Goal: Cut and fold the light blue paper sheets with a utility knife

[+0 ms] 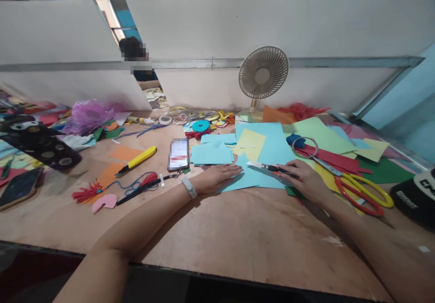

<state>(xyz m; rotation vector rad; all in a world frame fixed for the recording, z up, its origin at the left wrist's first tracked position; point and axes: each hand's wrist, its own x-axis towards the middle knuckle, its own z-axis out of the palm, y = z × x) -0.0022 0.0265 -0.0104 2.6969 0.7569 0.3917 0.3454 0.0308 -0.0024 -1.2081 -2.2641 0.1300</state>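
My left hand [217,177] lies flat on a light blue sheet of paper [243,179], its fingers stretched out. In my right hand [304,178] is a slim black-and-red cutting tool [270,168] with a pale pointed blade. Whether it is a knife or small scissors I cannot tell. The blade points left above the blue paper, close to my left fingertips. A large blue sheet [272,146] lies behind, with a pale yellow piece [253,145] on it. Smaller blue rectangles [212,154] sit just beyond my left hand.
Large red-and-yellow-handled scissors [360,194] lie right, near coloured papers and a black object [416,198]. Left are a yellow utility knife [142,158], phone [178,154], red tassel [89,192] and dark bottle [44,144]. A fan [264,72] stands behind; another person sits beyond the partition.
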